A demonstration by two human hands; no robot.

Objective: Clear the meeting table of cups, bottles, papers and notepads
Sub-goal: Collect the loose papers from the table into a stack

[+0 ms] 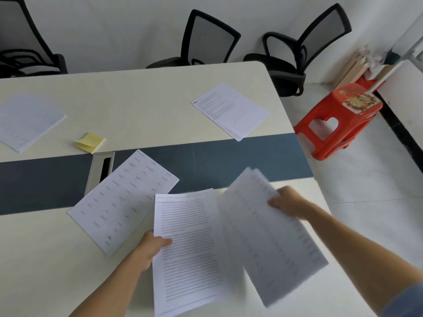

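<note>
Left fingers (165, 242) pinching text sheet (187, 248), right fingers (274, 203) clamped on blurred sheet (274, 243)

- white wall (128, 26) at the back, pretty plain
- three black mesh chairs along it: left chair (16, 35), middle chair (209, 38), right chair (320, 35)
- cream table (142, 92) with a blue-grey stripe (240, 156) across it
- red plastic stool (320, 110) on the pale tiled floor (370, 184), off the table's right end
</note>
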